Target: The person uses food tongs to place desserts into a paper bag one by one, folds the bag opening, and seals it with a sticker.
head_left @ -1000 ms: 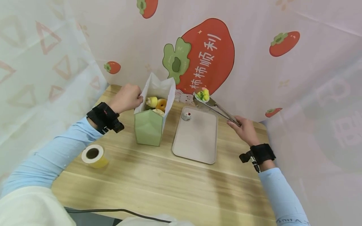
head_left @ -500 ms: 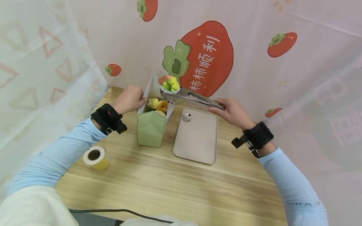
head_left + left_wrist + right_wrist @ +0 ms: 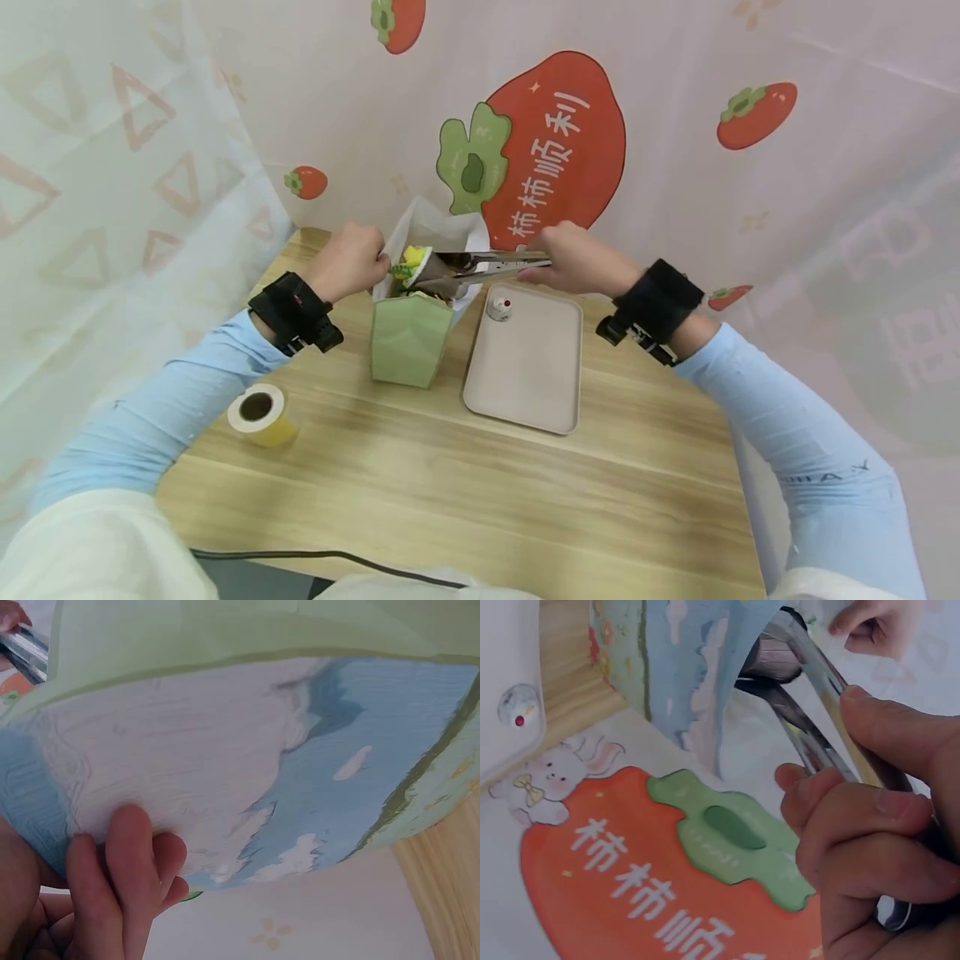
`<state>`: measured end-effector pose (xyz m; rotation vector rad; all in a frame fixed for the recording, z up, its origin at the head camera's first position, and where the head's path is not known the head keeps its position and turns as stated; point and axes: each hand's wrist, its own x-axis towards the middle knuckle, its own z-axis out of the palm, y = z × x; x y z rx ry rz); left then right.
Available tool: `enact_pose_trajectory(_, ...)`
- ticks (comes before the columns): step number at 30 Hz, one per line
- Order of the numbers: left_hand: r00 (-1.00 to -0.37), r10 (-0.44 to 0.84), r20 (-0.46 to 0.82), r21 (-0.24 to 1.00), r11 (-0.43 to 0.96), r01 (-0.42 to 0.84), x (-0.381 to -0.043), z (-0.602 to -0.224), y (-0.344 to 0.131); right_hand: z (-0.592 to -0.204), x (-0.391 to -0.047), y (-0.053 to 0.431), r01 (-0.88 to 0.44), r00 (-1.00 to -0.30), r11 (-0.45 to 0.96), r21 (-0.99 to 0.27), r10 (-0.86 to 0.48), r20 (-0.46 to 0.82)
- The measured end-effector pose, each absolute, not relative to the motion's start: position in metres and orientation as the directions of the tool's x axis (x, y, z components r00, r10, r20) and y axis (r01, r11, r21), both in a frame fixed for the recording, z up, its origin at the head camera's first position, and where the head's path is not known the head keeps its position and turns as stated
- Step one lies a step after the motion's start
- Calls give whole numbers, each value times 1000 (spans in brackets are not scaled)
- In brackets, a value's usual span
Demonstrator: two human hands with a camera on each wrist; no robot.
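Note:
A green paper bag (image 3: 411, 342) stands upright on the table, its white inner walls spread at the top. My left hand (image 3: 348, 262) pinches the bag's left rim; in the left wrist view its fingers (image 3: 129, 855) lie against the bag's side, painted with blue and white. My right hand (image 3: 577, 258) grips metal tongs (image 3: 498, 265) that reach leftward over the bag's mouth. Between the tong tips is a small cake (image 3: 410, 262) with yellow and green topping, tilted, in the bag's opening. The tongs and cake largely hide the bag's contents.
Right of the bag lies a beige tray (image 3: 525, 367), with a small white round piece with a red dot (image 3: 499, 309) in its far left corner. A yellow tape roll (image 3: 262, 417) stands at the front left. A printed cloth (image 3: 660, 183) hangs behind the table.
My right hand has carried the tongs and cake leftward from above the tray, then down into the bag's opening. My left hand stays at the rim.

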<state>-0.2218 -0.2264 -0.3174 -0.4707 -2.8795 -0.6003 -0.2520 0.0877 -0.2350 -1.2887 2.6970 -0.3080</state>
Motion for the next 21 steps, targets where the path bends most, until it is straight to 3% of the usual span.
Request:
enact_pose_trajectory(4,-924,301,233,339,866,368,-223,-314,-223,-230,-252,61,-740,-650,665,-103,-746,-145)
enact_pose_trajectory(10,-933,293,209,325,879,349,-224,-317,-224,-242,-256,28,-783,-612,622,19,-764,-204)
enact_pose_trajectory(21,-928,297,227,327,874,360,-221,-317,-230,-232,-258,19,-782,-606,623,17,-754,-253)
